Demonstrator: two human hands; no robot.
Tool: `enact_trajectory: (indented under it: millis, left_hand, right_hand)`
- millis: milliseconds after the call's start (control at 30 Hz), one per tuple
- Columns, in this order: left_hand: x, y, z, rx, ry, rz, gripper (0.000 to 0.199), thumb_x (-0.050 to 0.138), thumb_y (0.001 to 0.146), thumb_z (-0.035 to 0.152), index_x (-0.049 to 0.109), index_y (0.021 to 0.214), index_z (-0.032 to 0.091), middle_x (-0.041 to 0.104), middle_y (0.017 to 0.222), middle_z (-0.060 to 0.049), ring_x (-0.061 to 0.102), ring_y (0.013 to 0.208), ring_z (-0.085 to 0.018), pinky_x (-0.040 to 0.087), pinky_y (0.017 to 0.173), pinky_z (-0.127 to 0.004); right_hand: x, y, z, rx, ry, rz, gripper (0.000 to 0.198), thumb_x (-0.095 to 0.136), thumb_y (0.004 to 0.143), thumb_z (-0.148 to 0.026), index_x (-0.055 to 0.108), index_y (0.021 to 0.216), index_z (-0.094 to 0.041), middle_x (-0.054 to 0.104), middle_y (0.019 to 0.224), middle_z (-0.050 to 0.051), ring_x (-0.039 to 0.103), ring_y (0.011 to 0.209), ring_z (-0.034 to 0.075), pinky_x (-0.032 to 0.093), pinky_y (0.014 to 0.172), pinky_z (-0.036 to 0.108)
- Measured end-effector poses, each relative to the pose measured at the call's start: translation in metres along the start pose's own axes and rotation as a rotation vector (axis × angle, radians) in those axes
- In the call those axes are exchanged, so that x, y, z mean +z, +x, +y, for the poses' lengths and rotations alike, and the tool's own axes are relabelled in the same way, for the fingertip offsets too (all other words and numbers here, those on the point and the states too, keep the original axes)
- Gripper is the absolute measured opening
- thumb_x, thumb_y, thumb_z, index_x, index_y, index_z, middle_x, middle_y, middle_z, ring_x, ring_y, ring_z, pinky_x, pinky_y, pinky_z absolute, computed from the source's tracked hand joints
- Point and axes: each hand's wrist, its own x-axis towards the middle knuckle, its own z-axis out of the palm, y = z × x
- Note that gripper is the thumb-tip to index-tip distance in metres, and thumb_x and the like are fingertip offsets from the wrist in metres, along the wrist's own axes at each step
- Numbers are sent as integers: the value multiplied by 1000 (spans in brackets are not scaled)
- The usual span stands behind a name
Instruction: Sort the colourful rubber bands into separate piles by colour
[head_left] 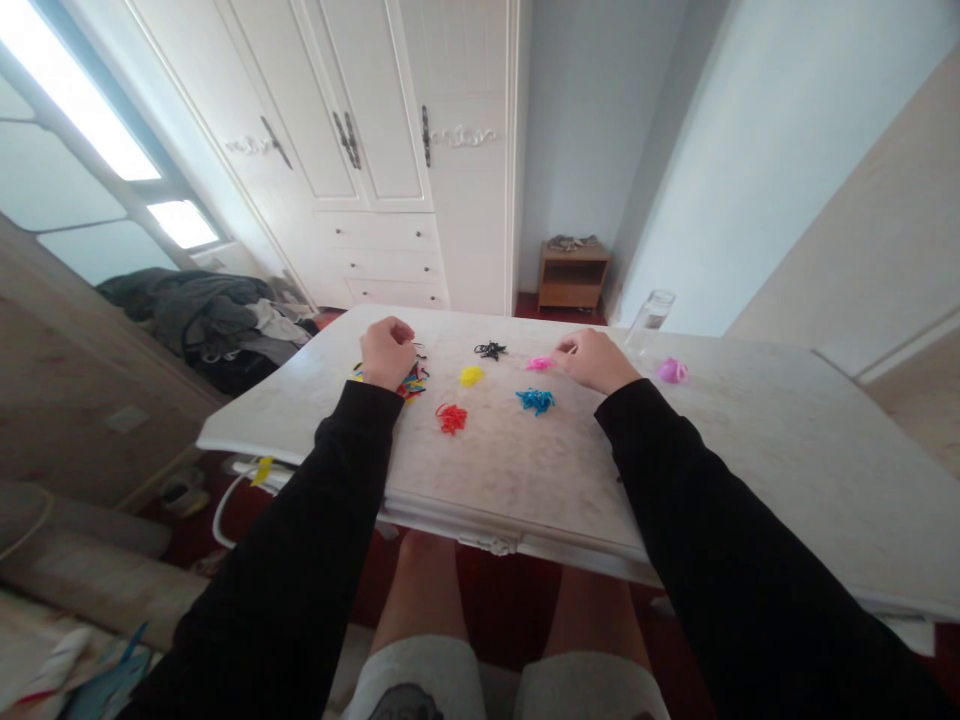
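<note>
Red pile (452, 418), blue pile (535, 402), yellow pile (472, 376) lie between left grip (388, 353) and right grip (590, 360), presumably spaced to keep colours apart; left curled over mixed pile (415, 382), right bunched beside pink pile (538, 364), cannot tell if either clamps anything; black pile (491, 350) farthest.

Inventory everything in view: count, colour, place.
Red pile: one, red, mid-table front
Yellow pile: one, yellow, behind red
Black pile: one, black, farthest back
Pink pile: one, pink, right of black
Blue pile: one, blue, nearer than pink
Mixed pile: one, multicoloured, table's left, partly hidden
Jar: one, clear, far table edge
Rounded object: one, purple-pink, right of jar
Table: one, whitish, centre
Wardrobe: one, white, behind table
Cabinet: one, brown, beyond table
Clothes heap: one, grey, left
Window: one, dark-framed, upper left
Other clutter: uncounted, mixed, lower left
Left hand: one, bare, at mixed pile
Right hand: one, bare, beside pink pile
Sleeves: two, black, foreground
Legs: two, in light shorts, bottom
</note>
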Motion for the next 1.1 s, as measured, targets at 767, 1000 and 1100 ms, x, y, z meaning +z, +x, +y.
enact_trajectory:
  millis: [767, 1000, 1100]
  left_hand:
    - [0, 0, -2, 67, 8, -49, 15, 61, 72, 7, 61, 77, 21, 72, 82, -3, 68, 78, -19, 55, 82, -31]
    - [7, -8, 15, 213, -155, -154, 8, 62, 75, 13, 63, 80, 19, 73, 86, -5, 68, 82, -19, 58, 75, -29]
    - [17, -10, 20, 269, -268, -240, 6, 66, 74, 18, 64, 80, 18, 72, 85, -5, 67, 82, -19, 59, 74, -29]
  right_hand:
    - [-1, 0, -2, -14, -17, -38, 23, 69, 89, -37, 82, 91, -18, 81, 97, 12, 73, 91, 25, 52, 81, 30]
    - [-1, -1, -3, -23, -24, -55, 25, 69, 89, -38, 82, 91, -18, 81, 98, 13, 73, 92, 24, 51, 81, 30]
    - [0, -1, -4, -19, -27, -66, 27, 70, 89, -41, 83, 92, -18, 81, 100, 13, 72, 91, 24, 51, 80, 29]
